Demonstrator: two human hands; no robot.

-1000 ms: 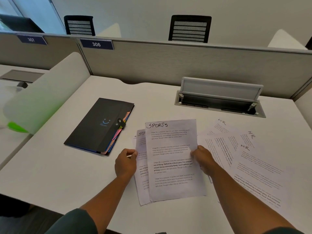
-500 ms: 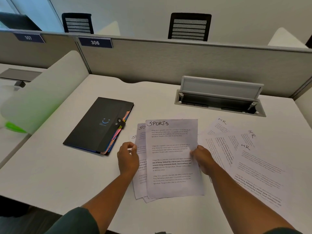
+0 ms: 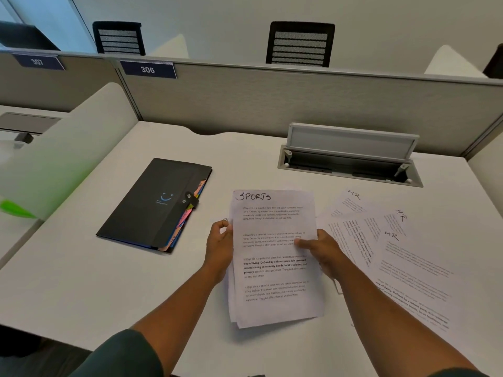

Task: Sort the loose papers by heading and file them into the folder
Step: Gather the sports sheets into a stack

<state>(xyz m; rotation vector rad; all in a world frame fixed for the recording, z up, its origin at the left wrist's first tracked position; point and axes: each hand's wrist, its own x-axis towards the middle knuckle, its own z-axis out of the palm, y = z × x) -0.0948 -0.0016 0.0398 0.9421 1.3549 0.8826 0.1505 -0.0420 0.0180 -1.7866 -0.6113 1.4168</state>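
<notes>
A squared stack of white sheets headed SPORTS (image 3: 273,270) is held just above the white desk (image 3: 81,281) in front of me. My left hand (image 3: 220,247) grips the stack's left edge. My right hand (image 3: 321,247) grips its right edge, thumb lying across the top page. To the right, three sheets headed HR (image 3: 402,257) lie fanned out flat on the desk. A black expanding folder (image 3: 152,205) lies shut to the left, its clasp fastened and coloured tabs showing along its right side.
An open cable tray (image 3: 351,159) with a raised grey lid sits in the desk behind the papers. A grey partition (image 3: 272,102) closes the back; a frosted divider (image 3: 68,159) stands at the left. Two black chairs show beyond.
The offset SPORTS sheets have been pushed together into one aligned stack. My left hand moved right and up onto the stack's left edge; my right thumb now lies over the top page.
</notes>
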